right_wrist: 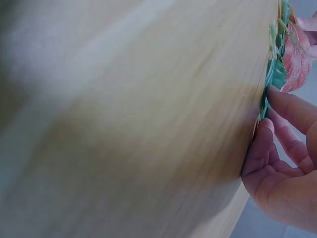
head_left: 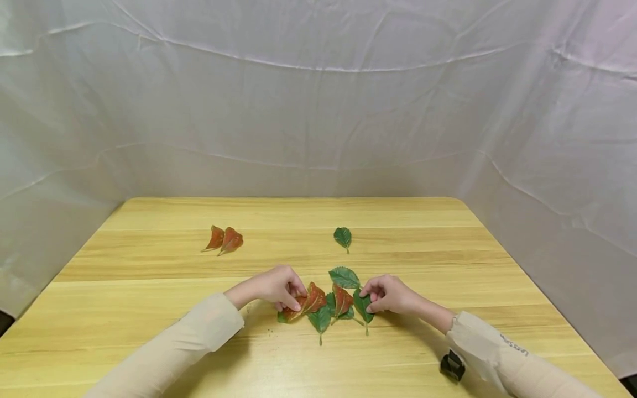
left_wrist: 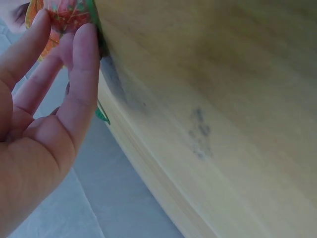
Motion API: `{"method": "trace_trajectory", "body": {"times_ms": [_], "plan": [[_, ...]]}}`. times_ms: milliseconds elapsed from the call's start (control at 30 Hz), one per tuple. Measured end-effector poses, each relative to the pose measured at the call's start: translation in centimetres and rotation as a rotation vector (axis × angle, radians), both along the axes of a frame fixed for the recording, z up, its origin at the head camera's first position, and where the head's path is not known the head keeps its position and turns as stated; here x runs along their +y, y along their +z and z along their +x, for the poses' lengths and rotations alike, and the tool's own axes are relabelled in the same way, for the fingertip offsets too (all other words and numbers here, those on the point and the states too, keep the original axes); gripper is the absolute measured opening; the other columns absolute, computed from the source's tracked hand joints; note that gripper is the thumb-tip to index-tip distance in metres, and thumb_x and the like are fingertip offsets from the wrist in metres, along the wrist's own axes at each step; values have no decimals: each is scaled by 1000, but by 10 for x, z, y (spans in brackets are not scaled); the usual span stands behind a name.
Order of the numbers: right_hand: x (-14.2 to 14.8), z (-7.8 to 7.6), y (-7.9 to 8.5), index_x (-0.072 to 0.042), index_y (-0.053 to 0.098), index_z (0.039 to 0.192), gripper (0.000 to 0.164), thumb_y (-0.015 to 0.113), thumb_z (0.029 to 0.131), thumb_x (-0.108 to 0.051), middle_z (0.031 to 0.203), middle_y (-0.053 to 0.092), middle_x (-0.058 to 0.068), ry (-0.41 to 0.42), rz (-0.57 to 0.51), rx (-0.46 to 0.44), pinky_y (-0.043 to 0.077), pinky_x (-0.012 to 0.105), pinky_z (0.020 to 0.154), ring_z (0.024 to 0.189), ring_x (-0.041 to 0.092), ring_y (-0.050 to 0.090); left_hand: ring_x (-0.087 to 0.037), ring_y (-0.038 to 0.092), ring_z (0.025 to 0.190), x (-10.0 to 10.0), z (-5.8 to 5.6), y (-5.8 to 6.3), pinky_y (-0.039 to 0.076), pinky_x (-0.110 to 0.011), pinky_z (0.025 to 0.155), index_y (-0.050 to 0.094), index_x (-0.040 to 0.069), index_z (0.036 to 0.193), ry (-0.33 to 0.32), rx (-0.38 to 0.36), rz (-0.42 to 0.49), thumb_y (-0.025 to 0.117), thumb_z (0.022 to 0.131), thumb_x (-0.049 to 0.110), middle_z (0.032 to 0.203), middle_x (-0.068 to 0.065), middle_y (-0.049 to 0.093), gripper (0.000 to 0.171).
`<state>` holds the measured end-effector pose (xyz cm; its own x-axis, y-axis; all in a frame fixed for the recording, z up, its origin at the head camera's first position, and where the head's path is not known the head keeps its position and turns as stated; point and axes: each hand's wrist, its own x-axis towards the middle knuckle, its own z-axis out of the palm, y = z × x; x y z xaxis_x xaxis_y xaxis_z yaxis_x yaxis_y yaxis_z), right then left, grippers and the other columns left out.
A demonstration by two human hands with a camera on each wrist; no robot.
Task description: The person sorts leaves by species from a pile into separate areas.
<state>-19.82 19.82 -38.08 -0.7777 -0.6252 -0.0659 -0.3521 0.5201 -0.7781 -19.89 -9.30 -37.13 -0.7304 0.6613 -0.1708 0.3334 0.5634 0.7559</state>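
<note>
My left hand (head_left: 281,286) pinches a red leaf (head_left: 292,315) between thumb and fingers at the left end of a small cluster. The same red leaf (left_wrist: 69,17) shows at the fingertips in the left wrist view. My right hand (head_left: 393,294) grips a dark green leaf (head_left: 365,307) by its right edge, low over the table. In the right wrist view, thumb and forefinger meet at the edge of that green leaf (right_wrist: 266,101). Between the hands lie more red leaves (head_left: 342,300) and green leaves (head_left: 320,318), overlapping, with stems pointing mostly toward me.
Two red leaves (head_left: 231,241) lie farther back on the left of the wooden table (head_left: 149,265). A single green leaf (head_left: 342,236) lies beyond the cluster. A black object (head_left: 452,365) is beside my right sleeve. Pale fabric (head_left: 298,110) hangs around the table's back and sides.
</note>
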Motion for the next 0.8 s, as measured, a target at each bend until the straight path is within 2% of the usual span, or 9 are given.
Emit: {"method": "trace_trajectory", "body": {"times_ms": [267, 467, 633, 800], "plan": [[0, -2, -1, 5, 63, 89, 21, 70, 70, 3, 65, 53, -1, 0, 28, -2, 40, 20, 51, 56, 7, 45, -11, 47, 47, 3, 2, 4, 48, -29, 44, 68, -1, 95, 22, -45, -40, 71, 71, -5, 64, -3, 54, 25], [-2, -6, 5, 6, 62, 91, 16, 66, 76, 0, 65, 55, 1, -29, 26, -47, 44, 24, 48, 54, 12, 49, -10, 45, 44, 3, 2, 4, 49, -28, 44, 68, 0, 95, 8, -45, -53, 71, 71, -4, 59, -3, 50, 24], [-7, -15, 11, 6, 63, 91, 17, 66, 77, -2, 69, 55, 1, -71, 14, 7, 42, 21, 53, 61, 11, 48, -10, 44, 43, 3, 1, 3, 49, -28, 44, 69, 1, 95, 3, -48, -59, 71, 71, -4, 56, -2, 48, 25], [-12, -24, 12, 8, 63, 92, 18, 66, 77, 0, 71, 56, 1, -95, -4, 36, 41, 20, 53, 62, 12, 47, -9, 42, 42, 3, 1, 3, 48, -27, 44, 69, 1, 96, 0, -55, -62, 71, 71, -5, 55, -2, 47, 25]]}}
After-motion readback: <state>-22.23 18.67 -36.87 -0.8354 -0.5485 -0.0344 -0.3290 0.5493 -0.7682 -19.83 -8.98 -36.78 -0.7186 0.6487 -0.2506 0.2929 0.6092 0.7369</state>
